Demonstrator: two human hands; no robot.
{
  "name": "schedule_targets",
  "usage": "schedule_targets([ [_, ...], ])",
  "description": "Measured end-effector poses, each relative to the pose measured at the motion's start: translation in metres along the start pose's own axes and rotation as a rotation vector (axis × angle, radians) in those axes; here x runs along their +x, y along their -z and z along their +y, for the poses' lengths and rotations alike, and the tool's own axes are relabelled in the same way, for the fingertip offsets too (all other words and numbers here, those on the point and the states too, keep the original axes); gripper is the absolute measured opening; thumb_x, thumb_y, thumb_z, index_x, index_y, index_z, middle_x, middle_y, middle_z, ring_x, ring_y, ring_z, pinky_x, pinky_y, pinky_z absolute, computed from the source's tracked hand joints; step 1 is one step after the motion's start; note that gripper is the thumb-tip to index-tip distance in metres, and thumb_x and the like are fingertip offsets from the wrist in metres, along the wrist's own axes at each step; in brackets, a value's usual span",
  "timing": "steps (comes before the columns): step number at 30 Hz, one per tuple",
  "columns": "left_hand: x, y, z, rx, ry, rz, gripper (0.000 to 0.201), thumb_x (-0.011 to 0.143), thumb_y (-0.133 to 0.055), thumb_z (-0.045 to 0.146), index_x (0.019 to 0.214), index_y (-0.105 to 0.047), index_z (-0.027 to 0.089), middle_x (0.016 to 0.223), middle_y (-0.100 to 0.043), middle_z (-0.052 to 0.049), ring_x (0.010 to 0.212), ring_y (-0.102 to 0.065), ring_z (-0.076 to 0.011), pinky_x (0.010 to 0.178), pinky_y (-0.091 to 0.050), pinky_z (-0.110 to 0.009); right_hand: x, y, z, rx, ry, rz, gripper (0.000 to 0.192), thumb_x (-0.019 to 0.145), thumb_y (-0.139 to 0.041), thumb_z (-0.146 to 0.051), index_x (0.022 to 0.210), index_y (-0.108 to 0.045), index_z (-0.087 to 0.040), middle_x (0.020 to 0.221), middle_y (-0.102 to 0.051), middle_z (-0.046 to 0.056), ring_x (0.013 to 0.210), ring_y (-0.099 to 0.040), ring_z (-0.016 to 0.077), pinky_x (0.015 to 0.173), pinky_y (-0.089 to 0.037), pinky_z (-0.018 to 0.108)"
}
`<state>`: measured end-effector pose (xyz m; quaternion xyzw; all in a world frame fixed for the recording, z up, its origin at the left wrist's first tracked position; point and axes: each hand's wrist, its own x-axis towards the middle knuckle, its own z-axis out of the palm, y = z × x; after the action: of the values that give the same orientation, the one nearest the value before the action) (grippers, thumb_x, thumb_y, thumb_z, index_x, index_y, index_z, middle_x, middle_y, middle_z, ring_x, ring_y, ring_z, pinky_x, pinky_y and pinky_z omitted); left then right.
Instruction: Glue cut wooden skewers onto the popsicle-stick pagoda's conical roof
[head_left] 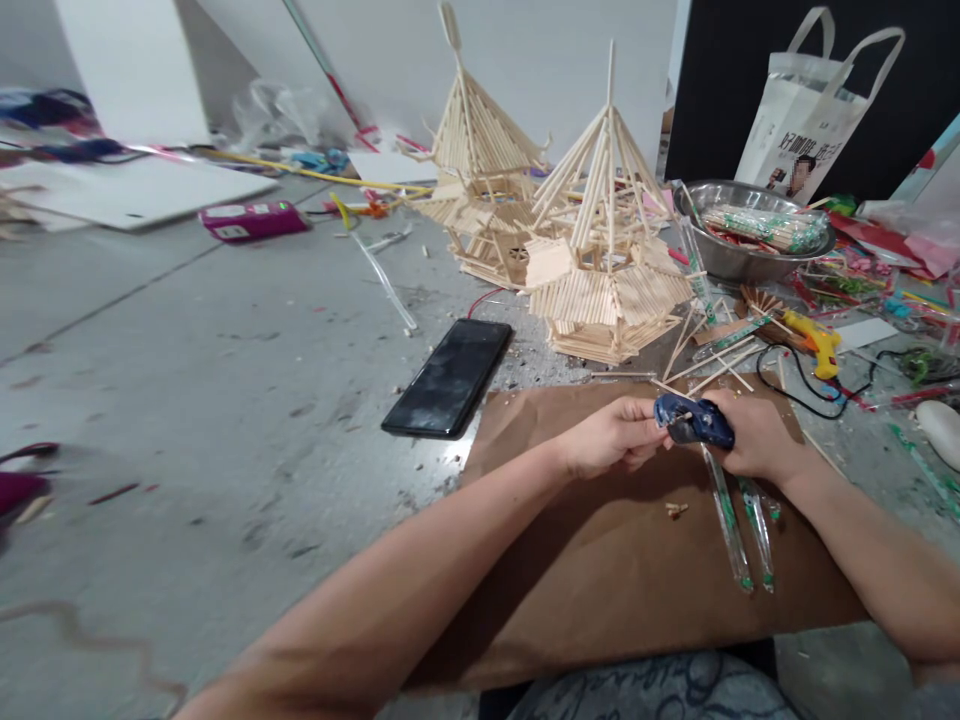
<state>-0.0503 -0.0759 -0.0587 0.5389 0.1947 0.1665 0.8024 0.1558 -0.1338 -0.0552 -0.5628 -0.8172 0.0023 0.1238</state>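
Right hand point(754, 432) closes round the dark-blue handheld tool point(703, 424); left hand point(616, 436) curls at its end, hold unclear: steady pressure looks best!

Bare left forearm point(427, 555) and right forearm point(862, 545) reach forward, angled inward. The left hand point(609, 440) pinches its fingers point(646, 430) together near the right hand point(756, 435), which is curled in a grip.
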Motion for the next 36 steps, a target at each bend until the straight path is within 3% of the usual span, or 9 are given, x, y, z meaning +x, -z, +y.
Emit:
schedule_targets([
  [5, 0.0, -0.004, 0.003, 0.176, -0.14, 0.132, 0.03, 0.076, -0.054, 0.042, 0.065, -0.053, 0.014, 0.042, -0.038, 0.006, 0.039, -0.031, -0.0043, 0.041, -0.026, -0.018, 0.003, 0.0, -0.003, -0.018, -0.083, 0.026, 0.039, 0.066, -0.052, -0.028, 0.103, -0.053, -0.017, 0.088, -0.067, 0.009, 0.077, -0.063, 0.0241, 0.062, -0.044, 0.031],
  [8, 0.003, -0.009, 0.002, 0.284, -0.295, 0.252, 0.028, 0.076, -0.054, 0.041, 0.072, -0.059, 0.014, 0.06, -0.054, 0.001, 0.058, -0.048, -0.0085, 0.06, -0.04, -0.02, 0.004, 0.0, -0.005, -0.021, -0.116, 0.04, 0.037, 0.065, -0.051, -0.027, 0.101, -0.053, -0.018, 0.086, -0.068, 0.008, 0.077, -0.064, 0.0239, 0.062, -0.043, 0.03],
  [10, 0.005, -0.011, -0.001, 0.347, -0.364, 0.312, 0.027, 0.077, -0.053, 0.041, 0.078, -0.061, 0.015, 0.075, -0.061, -0.002, 0.076, -0.053, -0.0129, 0.075, -0.042, -0.023, 0.005, 0.0, -0.006, -0.024, -0.126, 0.042, 0.035, 0.064, -0.051, -0.026, 0.098, -0.053, -0.019, 0.084, -0.068, 0.007, 0.076, -0.063, 0.0236, 0.062, -0.043, 0.03],
  [13, 0.005, -0.011, -0.005, 0.427, -0.378, 0.373, 0.026, 0.078, -0.05, 0.039, 0.079, -0.061, 0.015, 0.082, -0.062, -0.003, 0.083, -0.054, -0.0152, 0.081, -0.041, -0.026, 0.005, 0.0, -0.006, -0.036, -0.128, 0.045, 0.033, 0.063, -0.052, -0.026, 0.096, -0.053, -0.02, 0.082, -0.067, 0.006, 0.073, -0.063, 0.0231, 0.06, -0.043, 0.029],
  [18, 0.002, -0.01, -0.003, 0.455, -0.351, 0.438, 0.028, 0.078, -0.05, 0.039, 0.065, -0.053, 0.015, 0.057, -0.046, 0.003, 0.057, -0.041, -0.0076, 0.059, -0.036, -0.019, 0.004, 0.002, -0.008, -0.076, -0.184, 0.107, 0.027, 0.068, -0.052, -0.035, 0.089, -0.054, -0.02, 0.072, -0.067, 0.005, 0.067, -0.064, 0.0228, 0.058, -0.042, 0.029],
  [24, 0.004, -0.008, 0.0, 0.125, -0.232, 0.39, 0.032, 0.078, -0.049, 0.048, 0.071, -0.044, 0.017, 0.046, -0.025, 0.01, 0.04, -0.02, -0.003, 0.04, -0.018, -0.017, 0.007, 0.005, -0.001, -0.265, -0.316, 0.127, 0.039, 0.076, -0.046, -0.045, 0.1, -0.055, -0.016, 0.082, -0.067, 0.012, 0.07, -0.063, 0.0267, 0.06, -0.04, 0.033],
  [27, 0.004, -0.006, 0.001, -0.023, -0.206, 0.382, 0.029, 0.077, -0.053, 0.044, 0.077, -0.044, 0.017, 0.048, -0.026, 0.01, 0.039, -0.021, -0.0022, 0.038, -0.017, -0.016, 0.008, 0.003, 0.01, -0.327, -0.27, 0.082, 0.052, 0.079, -0.042, -0.052, 0.107, -0.052, -0.01, 0.086, -0.066, 0.016, 0.074, -0.061, 0.0284, 0.066, -0.04, 0.036],
  [31, 0.004, -0.003, 0.002, -0.033, -0.233, 0.394, 0.026, 0.076, -0.055, 0.04, 0.085, -0.048, 0.017, 0.051, -0.036, 0.009, 0.038, -0.028, -0.0017, 0.038, -0.021, -0.016, 0.01, -0.002, 0.017, -0.352, -0.234, -0.017, 0.065, 0.077, -0.039, -0.062, 0.112, -0.051, -0.008, 0.087, -0.064, 0.018, 0.079, -0.059, 0.0303, 0.07, -0.039, 0.039],
  [36, 0.004, -0.002, 0.003, -0.003, -0.32, 0.486, 0.027, 0.075, -0.057, 0.04, 0.088, -0.05, 0.018, 0.048, -0.034, 0.01, 0.035, -0.025, -0.0019, 0.035, -0.017, -0.017, 0.008, -0.011, 0.021, -0.302, -0.159, -0.024, 0.071, 0.078, -0.038, -0.062, 0.121, -0.046, -0.005, 0.112, -0.056, 0.022, 0.103, -0.052, 0.0341, 0.084, -0.036, 0.048],
])
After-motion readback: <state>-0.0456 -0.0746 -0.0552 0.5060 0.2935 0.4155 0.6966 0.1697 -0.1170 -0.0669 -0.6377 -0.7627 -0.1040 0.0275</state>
